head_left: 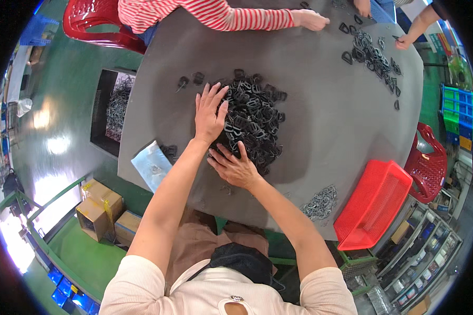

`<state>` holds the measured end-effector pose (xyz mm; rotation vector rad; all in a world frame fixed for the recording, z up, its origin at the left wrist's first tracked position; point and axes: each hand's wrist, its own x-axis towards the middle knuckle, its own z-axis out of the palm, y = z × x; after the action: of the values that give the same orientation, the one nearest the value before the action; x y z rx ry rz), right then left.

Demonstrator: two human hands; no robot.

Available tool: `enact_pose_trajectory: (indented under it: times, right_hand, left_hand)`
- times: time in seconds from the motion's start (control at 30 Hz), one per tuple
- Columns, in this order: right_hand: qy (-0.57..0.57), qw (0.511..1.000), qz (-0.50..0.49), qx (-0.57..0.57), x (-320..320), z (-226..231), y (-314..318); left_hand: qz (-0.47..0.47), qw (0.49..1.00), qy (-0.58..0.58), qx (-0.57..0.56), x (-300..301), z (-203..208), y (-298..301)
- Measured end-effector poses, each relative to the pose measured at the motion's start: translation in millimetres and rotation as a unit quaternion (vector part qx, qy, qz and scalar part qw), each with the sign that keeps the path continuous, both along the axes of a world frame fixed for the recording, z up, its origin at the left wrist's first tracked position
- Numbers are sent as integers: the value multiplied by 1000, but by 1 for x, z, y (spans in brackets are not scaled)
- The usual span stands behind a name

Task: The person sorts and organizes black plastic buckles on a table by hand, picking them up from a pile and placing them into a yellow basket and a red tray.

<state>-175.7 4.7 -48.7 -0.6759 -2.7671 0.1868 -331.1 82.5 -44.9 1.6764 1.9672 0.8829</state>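
A heap of small black buckle-like pieces [252, 118] lies on the grey table in front of me. My left hand [210, 115] rests against the heap's left side, its fingers stretched out and spread. Lower down, my right hand [234, 165] touches the near left edge of the heap with fingers apart. Neither hand visibly grips a piece. A few loose black pieces [198, 78] sit just beyond the left hand, and others lie partly hidden by a light blue packet [152, 165] beside my left forearm.
On the grey table [320, 131], small silver metal pieces [320, 202] are piled near a red plastic basket [373, 205] at right. Another person's striped sleeve [257, 19] reaches across the far side. More black pieces [370, 55] lie at far right near other hands. A dark bin [102, 113] stands left.
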Motion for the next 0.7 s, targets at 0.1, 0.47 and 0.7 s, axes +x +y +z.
enact_pose_trajectory:
  times: [0.1,0.47,0.7]
  right_hand:
    - [-1,1000,-11,-5,32,0,19]
    - [-87,990,-114,2,130,18,80]
    - [-71,990,53,-106,96,32,7]
  left_hand:
    - [-13,1000,-14,15,33,0,23]
    - [-15,991,-125,45,141,15,75]
    - [335,917,162,-145,0,50,-122]
